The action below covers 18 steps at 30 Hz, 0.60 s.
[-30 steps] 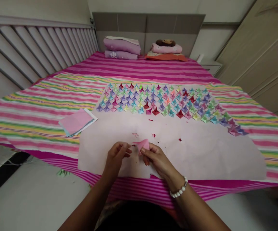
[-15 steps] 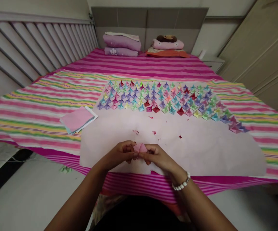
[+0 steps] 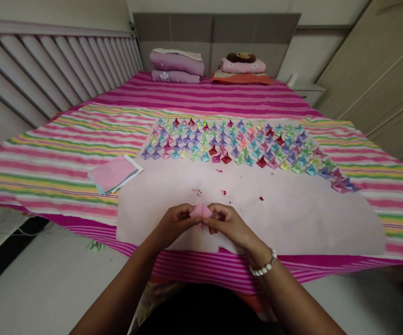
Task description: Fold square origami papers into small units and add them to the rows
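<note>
A small piece of folded pink paper [image 3: 201,211] is pinched between my two hands, low over the near edge of a large pale sheet [image 3: 292,214]. My left hand [image 3: 177,221] closes on its left side, thumb along the lower edge. On the other side my right hand [image 3: 226,219], below a wrist with a white bead bracelet, grips the right part. The thumbs nearly meet at the paper's lower middle, and the fingers behind it are partly hidden. Rows of small folded paper pieces [image 3: 235,151] in many colours cover the far part of the sheet.
A stack of paper squares [image 3: 112,173], pink on top, lies left of the sheet on the striped bedspread [image 3: 48,163]. Torn red scraps [image 3: 261,198] dot the sheet. Folded bedding [image 3: 176,67] stands by the headboard [image 3: 173,30]. Green paper [image 3: 95,245] lies on the floor at left.
The folded pink paper now shows a broader diamond-shaped face with its point up, and has shifted slightly left. Both hands still grip it, with fingers slightly shifted.
</note>
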Motion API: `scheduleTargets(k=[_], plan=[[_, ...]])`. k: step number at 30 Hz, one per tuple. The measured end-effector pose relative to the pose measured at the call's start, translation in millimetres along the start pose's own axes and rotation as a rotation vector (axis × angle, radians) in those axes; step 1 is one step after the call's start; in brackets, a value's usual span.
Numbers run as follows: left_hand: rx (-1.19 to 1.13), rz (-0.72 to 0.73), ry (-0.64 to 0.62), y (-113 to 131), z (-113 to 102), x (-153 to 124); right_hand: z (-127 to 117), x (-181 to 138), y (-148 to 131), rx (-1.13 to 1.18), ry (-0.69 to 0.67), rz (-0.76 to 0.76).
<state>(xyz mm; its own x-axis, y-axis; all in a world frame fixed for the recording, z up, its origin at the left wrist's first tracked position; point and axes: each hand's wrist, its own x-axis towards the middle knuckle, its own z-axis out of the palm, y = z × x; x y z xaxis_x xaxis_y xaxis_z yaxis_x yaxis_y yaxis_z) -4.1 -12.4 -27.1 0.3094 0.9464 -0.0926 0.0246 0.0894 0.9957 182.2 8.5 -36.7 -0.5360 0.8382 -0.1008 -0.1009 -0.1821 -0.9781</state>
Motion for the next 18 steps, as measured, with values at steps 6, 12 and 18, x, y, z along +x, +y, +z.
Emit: scheduleTargets(k=[6, 12, 18], plan=[[-0.062, -0.033, 0.151, 3.4, 9.2, -0.4, 4.9, 3.2, -4.5, 0.027, 0.098, -0.066], [-0.229, -0.18, 0.062, -1.4, 7.3, -3.8, 9.3, 3.7, -8.7, 0.051, 0.116, -0.066], [-0.36, -0.342, -0.072, -8.4, -1.2, -3.0, 13.0, 3.3, -9.5, 0.091, 0.081, -0.004]])
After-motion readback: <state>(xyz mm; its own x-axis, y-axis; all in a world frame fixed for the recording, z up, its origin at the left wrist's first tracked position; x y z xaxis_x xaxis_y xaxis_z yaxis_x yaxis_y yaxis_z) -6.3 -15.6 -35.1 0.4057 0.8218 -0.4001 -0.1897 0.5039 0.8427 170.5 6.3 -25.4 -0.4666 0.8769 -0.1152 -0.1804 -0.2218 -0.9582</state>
